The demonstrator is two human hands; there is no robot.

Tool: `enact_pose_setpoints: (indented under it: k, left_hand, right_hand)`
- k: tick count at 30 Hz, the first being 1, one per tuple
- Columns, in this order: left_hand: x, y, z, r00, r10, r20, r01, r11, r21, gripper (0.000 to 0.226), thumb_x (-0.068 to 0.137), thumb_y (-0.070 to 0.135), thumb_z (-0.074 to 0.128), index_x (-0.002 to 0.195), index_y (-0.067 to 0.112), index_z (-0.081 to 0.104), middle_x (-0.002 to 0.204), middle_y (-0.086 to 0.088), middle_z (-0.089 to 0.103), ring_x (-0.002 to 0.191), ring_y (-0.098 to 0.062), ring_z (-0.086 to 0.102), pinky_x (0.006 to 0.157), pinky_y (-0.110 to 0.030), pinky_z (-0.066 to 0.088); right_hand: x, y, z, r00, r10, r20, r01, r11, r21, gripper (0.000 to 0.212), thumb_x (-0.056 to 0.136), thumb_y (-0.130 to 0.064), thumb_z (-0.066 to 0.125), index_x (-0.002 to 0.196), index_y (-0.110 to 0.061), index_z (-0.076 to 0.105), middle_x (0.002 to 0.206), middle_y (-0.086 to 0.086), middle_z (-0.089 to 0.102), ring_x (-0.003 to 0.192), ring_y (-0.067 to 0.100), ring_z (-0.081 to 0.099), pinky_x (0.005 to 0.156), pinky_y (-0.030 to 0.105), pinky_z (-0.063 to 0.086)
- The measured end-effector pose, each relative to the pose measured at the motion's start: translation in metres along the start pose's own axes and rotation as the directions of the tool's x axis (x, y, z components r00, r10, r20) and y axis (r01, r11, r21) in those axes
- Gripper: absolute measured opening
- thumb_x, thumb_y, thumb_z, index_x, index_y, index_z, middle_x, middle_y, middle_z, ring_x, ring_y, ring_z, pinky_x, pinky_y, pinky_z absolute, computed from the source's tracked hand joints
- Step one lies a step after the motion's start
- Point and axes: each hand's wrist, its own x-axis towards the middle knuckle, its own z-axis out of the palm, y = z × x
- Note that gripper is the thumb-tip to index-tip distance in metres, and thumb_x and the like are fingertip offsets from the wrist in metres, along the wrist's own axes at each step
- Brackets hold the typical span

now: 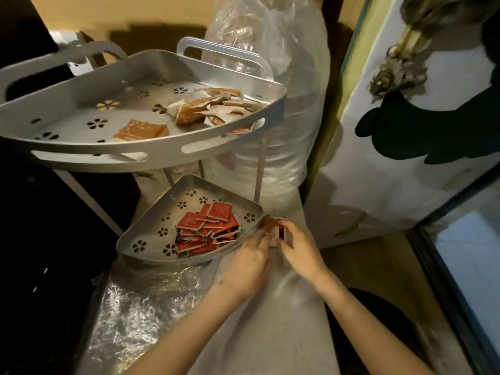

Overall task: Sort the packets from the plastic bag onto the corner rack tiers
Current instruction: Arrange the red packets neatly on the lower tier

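Sorting mid-way: both hands, left hand [250,259] and right hand [299,246], grip mixed packets [274,230] beside the lower tier [151,240]; next, drop red ones onto red pile [208,228].

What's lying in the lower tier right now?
A pile of red packets in the lower tier, heaped toward its right side. Whatever lies under the heap is covered.
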Motion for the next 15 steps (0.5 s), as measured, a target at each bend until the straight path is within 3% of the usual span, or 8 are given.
enact_pose_setpoints:
  k: [2, 6, 10, 12, 15]
  left_hand:
    - [0.009, -0.006, 0.022, 0.998, 0.045, -0.043, -0.044, 0.999, 0.033, 0.054, 0.076, 0.006, 0.067, 0.126, -0.001, 0.049, 0.127, -0.023, 0.056, 0.116, -0.034, 0.055, 0.099, -0.040, 0.041]
    - [0.019, -0.013, 0.051, 0.999, -0.002, -0.041, 0.003, 1.000, 0.020, 0.065, 0.083, 0.009, 0.059, 0.140, 0.001, 0.029, 0.147, -0.022, 0.029, 0.137, -0.034, 0.026, 0.111, -0.047, 0.016]
    - [0.019, -0.015, 0.063, 0.996, -0.065, -0.062, 0.066, 0.998, 0.002, 0.056, 0.087, 0.016, 0.048, 0.138, 0.002, 0.032, 0.144, -0.020, 0.037, 0.134, -0.034, 0.033, 0.108, -0.049, 0.022]
    - [0.020, -0.016, 0.065, 0.995, -0.067, -0.080, 0.065, 0.998, -0.026, 0.055, 0.081, 0.012, 0.057, 0.132, 0.000, 0.042, 0.136, -0.022, 0.048, 0.126, -0.035, 0.045, 0.103, -0.049, 0.031]
    - [0.020, -0.017, 0.060, 0.994, -0.038, -0.105, 0.035, 0.999, -0.030, 0.054, 0.072, 0.007, 0.071, 0.123, 0.001, 0.054, 0.125, -0.019, 0.058, 0.117, -0.032, 0.056, 0.099, -0.044, 0.038]
  right_hand:
    - [0.005, 0.004, 0.003, 0.999, -0.042, -0.017, 0.040, 0.993, -0.109, 0.040, 0.085, -0.014, 0.058, 0.125, -0.016, 0.053, 0.128, 0.003, 0.056, 0.122, 0.018, 0.047, 0.106, 0.031, 0.036]
    - [0.013, 0.016, 0.016, 0.997, -0.078, 0.012, 0.078, 0.958, -0.276, 0.049, 0.083, -0.015, 0.057, 0.131, -0.017, 0.048, 0.137, 0.003, 0.051, 0.129, 0.019, 0.042, 0.112, 0.031, 0.029]
    - [0.010, 0.020, 0.024, 0.996, -0.040, -0.075, 0.017, 0.958, -0.287, 0.041, 0.082, -0.018, 0.059, 0.123, -0.015, 0.054, 0.126, 0.007, 0.059, 0.119, 0.024, 0.049, 0.103, 0.033, 0.036]
    - [0.006, 0.020, 0.027, 0.992, -0.039, -0.122, 0.009, 0.971, -0.241, 0.038, 0.079, -0.014, 0.062, 0.117, -0.014, 0.059, 0.116, 0.009, 0.064, 0.111, 0.026, 0.053, 0.095, 0.032, 0.040]
    - [0.002, 0.017, 0.029, 0.986, 0.013, -0.168, -0.029, 0.995, -0.091, 0.035, 0.078, -0.010, 0.065, 0.113, -0.013, 0.062, 0.110, 0.008, 0.065, 0.105, 0.023, 0.053, 0.084, 0.017, 0.034]
